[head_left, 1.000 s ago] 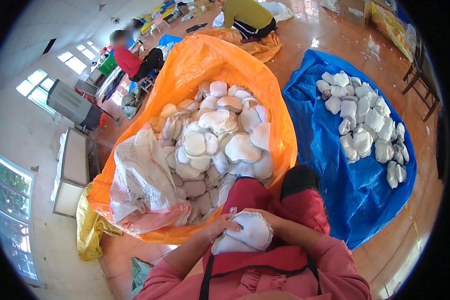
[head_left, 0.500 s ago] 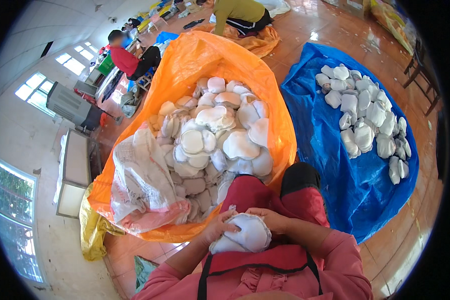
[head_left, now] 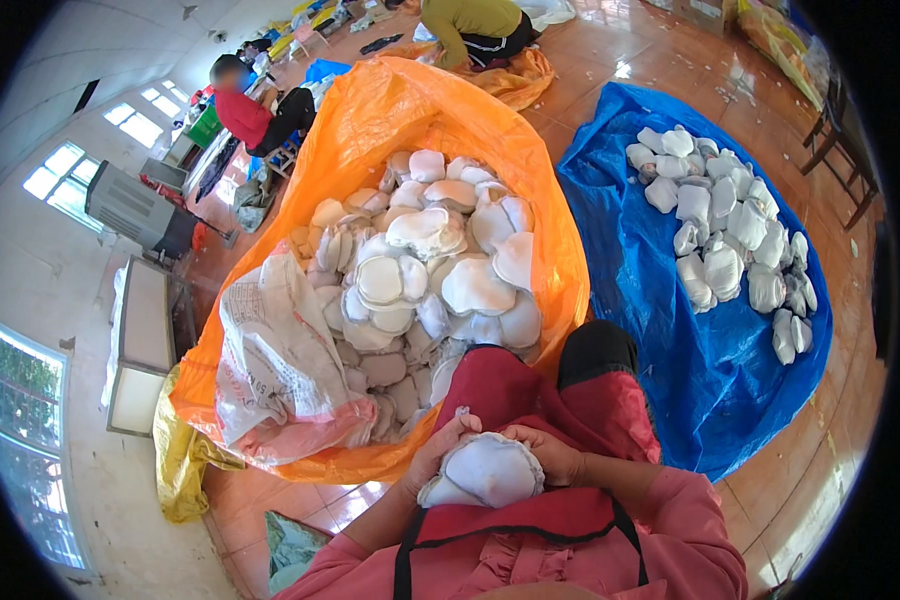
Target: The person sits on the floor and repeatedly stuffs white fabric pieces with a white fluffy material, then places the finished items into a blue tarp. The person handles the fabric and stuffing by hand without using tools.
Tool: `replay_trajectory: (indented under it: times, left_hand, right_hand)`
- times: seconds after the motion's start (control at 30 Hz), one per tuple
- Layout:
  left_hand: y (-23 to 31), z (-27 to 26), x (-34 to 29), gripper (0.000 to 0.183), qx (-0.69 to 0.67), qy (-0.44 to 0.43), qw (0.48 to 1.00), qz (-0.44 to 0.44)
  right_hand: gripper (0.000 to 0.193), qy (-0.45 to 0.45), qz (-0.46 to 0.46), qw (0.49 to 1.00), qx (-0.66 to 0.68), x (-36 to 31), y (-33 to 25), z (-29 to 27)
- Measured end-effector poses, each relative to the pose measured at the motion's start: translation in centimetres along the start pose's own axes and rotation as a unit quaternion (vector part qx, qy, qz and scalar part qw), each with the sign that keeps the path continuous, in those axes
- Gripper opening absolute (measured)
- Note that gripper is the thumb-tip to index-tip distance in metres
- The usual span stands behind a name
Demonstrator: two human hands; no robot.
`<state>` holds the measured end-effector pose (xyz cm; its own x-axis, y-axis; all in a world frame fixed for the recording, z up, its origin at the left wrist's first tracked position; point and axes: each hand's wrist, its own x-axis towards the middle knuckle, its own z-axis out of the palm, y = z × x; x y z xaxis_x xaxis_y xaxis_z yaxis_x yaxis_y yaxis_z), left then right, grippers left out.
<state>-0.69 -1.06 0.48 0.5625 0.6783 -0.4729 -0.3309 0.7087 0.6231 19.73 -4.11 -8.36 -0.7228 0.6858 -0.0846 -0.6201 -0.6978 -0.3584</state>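
Above my lap, both hands hold a white, rounded, padded fabric piece [head_left: 492, 470] with a seam across it and a rough edge. My left hand [head_left: 440, 446] grips its upper left edge, fingers closed. On the other side my right hand [head_left: 552, 456] pinches the upper right edge, its fingertips partly hidden behind the fabric. Just beyond my knees a large orange sheet-like sack [head_left: 435, 100] lies opened out, heaped with many similar white padded pieces [head_left: 380, 280]. To the right, bundled white pieces [head_left: 725, 225] lie in groups on a blue plastic sheet [head_left: 650, 350].
A crumpled white woven bag [head_left: 280, 360] lies over the orange sack's left side. Yellow cloth [head_left: 182, 450] sits beside a white cabinet [head_left: 142, 385]. Two people are farther back, one in red [head_left: 245, 115], one in olive green [head_left: 475, 30]. A dark chair [head_left: 842, 150] stands far right.
My left hand's fingers have shifted off the face of the padded piece to its upper left edge. My right hand has moved slightly down its right side. The view has shifted slightly.
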Motion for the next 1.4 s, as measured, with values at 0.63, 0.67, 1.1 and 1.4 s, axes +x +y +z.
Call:
replay_trajectory:
  times: [0.63, 0.67, 1.1, 1.4]
  left_hand:
    - [-3.2, -3.1, -0.4, 0.036, 0.096, 0.059, 0.993, 0.023]
    - [-3.1, -3.0, -0.4, 0.036, 0.106, 0.062, 0.992, 0.024]
    - [-1.9, -3.7, -0.5, 0.029, 0.031, 0.0, 0.999, -0.041]
    - [-1.2, -3.7, -0.8, 0.043, 0.0, -0.014, 0.998, -0.064]
  right_hand:
    - [0.036, -0.044, 0.117, 0.985, -0.121, 1.0, -0.1, -0.7]
    - [0.037, -0.05, 0.124, 0.982, -0.131, 0.9, -0.4, -0.5]
    - [0.057, -0.051, 0.166, 0.974, -0.143, 0.7, 0.2, -4.1]
    - [0.057, -0.083, 0.164, 0.967, -0.178, 0.9, -2.7, -1.1]
